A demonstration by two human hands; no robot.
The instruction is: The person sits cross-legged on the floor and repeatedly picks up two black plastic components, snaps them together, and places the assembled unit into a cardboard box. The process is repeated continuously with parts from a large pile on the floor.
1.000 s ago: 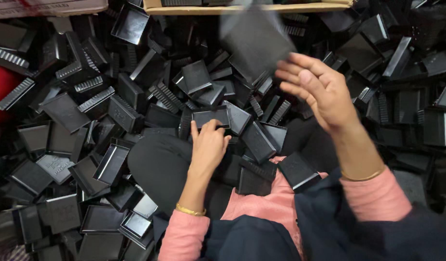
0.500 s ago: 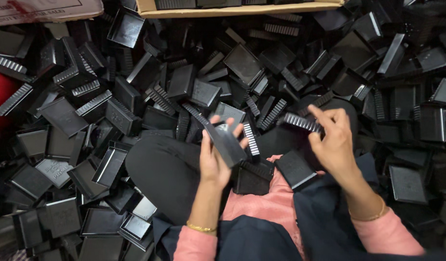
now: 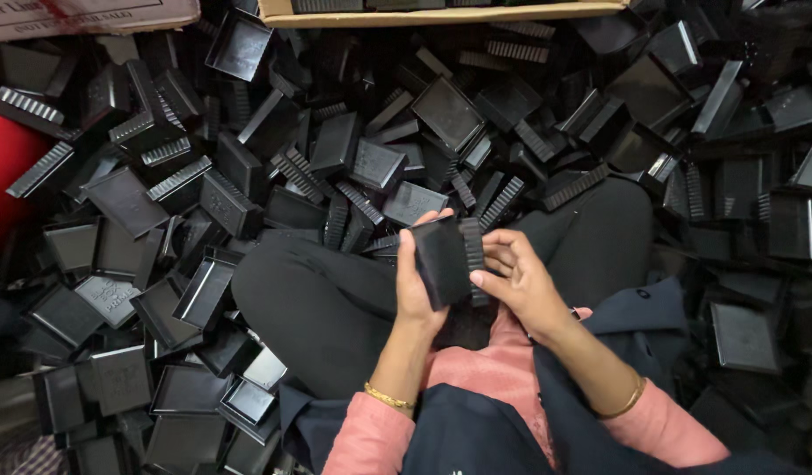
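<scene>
Both hands grip one black plastic tray (image 3: 441, 259) above the lap.
Left hand (image 3: 416, 286) and right hand (image 3: 520, 280) clasp its edges; it looks light, stiff, smooth.

we see the floor buried under a loose heap of black plastic trays (image 3: 239, 42) and ribbed black strips (image 3: 42, 169), with a cardboard box (image 3: 441, 12) at its far edge and a red object (image 3: 6, 171) at left.
</scene>
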